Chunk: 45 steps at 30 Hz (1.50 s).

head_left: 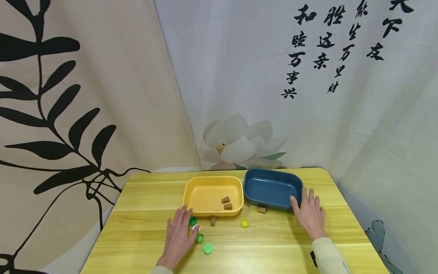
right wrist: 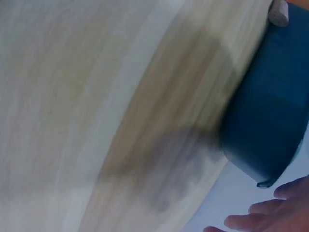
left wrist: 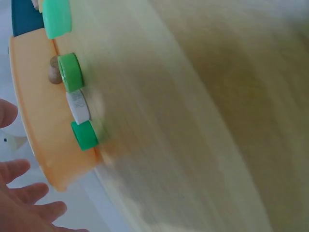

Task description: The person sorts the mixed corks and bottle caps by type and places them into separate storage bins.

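Cream cuffs come in at the bottom edge, L cuff point(head_left: 161, 270) & R cuff point(head_left: 330, 257), the latter w/ a black strap point(head_left: 313, 259) at its side. Light wood-grain tabletop point(head_left: 137, 243) runs under everything. Nearest small item: mint-green bottle cap point(head_left: 207, 248), apart from the others, to the R of the L hand point(head_left: 179, 236). That hand has its back up, fingers extended & spread, gripping nothing.

Just R of it, a tight row of caps runs away toward the trays: green cap point(head_left: 200, 238), white cap point(left wrist: 78, 106), dark-green cap point(head_left: 193, 220). L thumb partly blocks the white one in the head view. Yellow cap point(head_left: 244, 223) sits off by itself, more or less in front of the gap btwn trays.

R hand point(head_left: 310, 217) is at the blue tray's near R corner & covers part of it; fingers straight, holding nothing. Contact w/ the rim: can't tell.

Further back, a cork point(head_left: 213, 220) is right up against the front of the yellow tray point(head_left: 202, 194), another cork point(head_left: 261, 209) likewise at the front of the blue tray point(head_left: 272, 188). Two more corks point(head_left: 227, 206) lie in the yellow tray, R half. Trays stand side by side, nr the far table edge.

Behind: beige cloth point(head_left: 137, 95) w/ black leaf print; pale cloth point(head_left: 232, 68) w/ lotus & brush-style Chinese characters.
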Motion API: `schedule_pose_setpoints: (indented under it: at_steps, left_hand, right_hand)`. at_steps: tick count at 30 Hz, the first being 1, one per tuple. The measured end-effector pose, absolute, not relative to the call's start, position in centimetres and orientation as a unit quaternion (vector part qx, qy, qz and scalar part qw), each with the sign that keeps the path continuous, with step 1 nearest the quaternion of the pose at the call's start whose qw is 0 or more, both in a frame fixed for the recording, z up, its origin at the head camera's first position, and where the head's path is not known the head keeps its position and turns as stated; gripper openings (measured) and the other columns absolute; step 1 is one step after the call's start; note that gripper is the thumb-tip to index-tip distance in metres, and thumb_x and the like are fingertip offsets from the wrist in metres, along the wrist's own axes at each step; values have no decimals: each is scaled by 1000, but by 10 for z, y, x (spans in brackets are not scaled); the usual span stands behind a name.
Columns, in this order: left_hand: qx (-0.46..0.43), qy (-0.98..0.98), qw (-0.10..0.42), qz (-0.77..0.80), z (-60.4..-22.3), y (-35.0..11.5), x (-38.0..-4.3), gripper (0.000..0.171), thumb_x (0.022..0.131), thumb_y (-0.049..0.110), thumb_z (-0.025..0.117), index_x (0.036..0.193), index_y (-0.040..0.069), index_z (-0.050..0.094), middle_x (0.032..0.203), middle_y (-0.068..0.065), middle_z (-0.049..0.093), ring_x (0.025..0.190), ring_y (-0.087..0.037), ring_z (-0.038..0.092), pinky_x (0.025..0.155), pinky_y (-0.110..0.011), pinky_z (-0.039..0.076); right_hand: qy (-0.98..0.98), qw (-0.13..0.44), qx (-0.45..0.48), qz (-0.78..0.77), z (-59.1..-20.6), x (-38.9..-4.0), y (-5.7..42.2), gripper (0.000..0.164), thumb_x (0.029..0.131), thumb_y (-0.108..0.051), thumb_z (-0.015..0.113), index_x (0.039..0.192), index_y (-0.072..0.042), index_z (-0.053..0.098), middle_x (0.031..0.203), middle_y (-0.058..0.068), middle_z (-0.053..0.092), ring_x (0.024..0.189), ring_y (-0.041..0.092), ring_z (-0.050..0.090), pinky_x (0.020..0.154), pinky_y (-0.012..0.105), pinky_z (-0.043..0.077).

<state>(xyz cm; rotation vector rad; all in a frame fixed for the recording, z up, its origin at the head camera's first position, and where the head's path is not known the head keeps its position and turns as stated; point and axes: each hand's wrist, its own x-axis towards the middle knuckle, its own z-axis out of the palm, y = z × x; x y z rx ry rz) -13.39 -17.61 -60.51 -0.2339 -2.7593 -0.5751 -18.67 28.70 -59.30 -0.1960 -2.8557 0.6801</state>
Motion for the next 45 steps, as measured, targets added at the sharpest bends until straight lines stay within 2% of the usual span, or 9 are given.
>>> schedule_pose_setpoints:
  at_steps: [7, 18, 23, 29, 34, 39, 45]
  left_hand:
    - [-73, -969, 149, -181, -610, -184, -131, 70, 85, 41, 70, 143, 11, 47, 152, -16, 34, 136, -42, 32, 101, -71, 23]
    - [-75, -970, 146, -181, -611, -192, -127, 66, 85, 39, 71, 142, 12, 49, 147, -14, 42, 135, -42, 34, 100, -72, 24]
    - [-139, -962, 149, -183, -610, -190, -123, 55, 85, 39, 72, 134, 16, 58, 143, -12, 48, 133, -41, 38, 99, -71, 27]
    - [-254, -943, 110, -188, -607, -185, -111, 57, 84, 46, 72, 132, 19, 59, 144, -8, 47, 135, -40, 36, 100, -71, 27]
    - [-329, -932, 76, -130, -612, -178, -105, 56, 84, 48, 70, 132, 24, 58, 144, -4, 48, 136, -39, 34, 98, -73, 27]
    - [-368, -924, 43, -97, -613, -172, -102, 46, 88, 42, 67, 130, 27, 60, 140, -1, 50, 136, -40, 33, 94, -77, 26]
    - [-384, -918, 52, -86, -619, -168, -104, 37, 87, 32, 71, 123, 27, 64, 125, 4, 60, 130, -36, 42, 93, -77, 27]
  right_hand:
    - [-970, 50, -53, 234, -600, -187, 290, 83, 100, -57, 30, 153, 4, 10, 156, 29, 10, 134, 58, 18, 92, 77, 23]
    - [-969, 41, -32, 242, -602, -166, 296, 83, 101, -56, 31, 153, 3, 8, 158, 27, 6, 135, 57, 17, 95, 75, 21]
    - [-970, 36, -35, 238, -601, -156, 300, 82, 101, -55, 33, 153, 3, 9, 158, 26, 5, 135, 57, 17, 94, 77, 20]
    - [-970, 36, -37, 236, -601, -148, 303, 81, 101, -55, 32, 153, 3, 9, 158, 24, 4, 134, 57, 18, 93, 78, 21]
    - [-971, 27, -41, 234, -600, -144, 303, 82, 101, -55, 33, 153, 3, 8, 158, 25, 5, 134, 57, 18, 92, 78, 21]
    - [-971, 27, -43, 235, -601, -143, 303, 82, 101, -55, 34, 153, 3, 9, 158, 26, 8, 134, 57, 19, 91, 78, 21]
    - [-971, 30, -44, 233, -601, -141, 301, 82, 101, -55, 33, 153, 3, 9, 158, 25, 7, 134, 56, 19, 93, 78, 20]
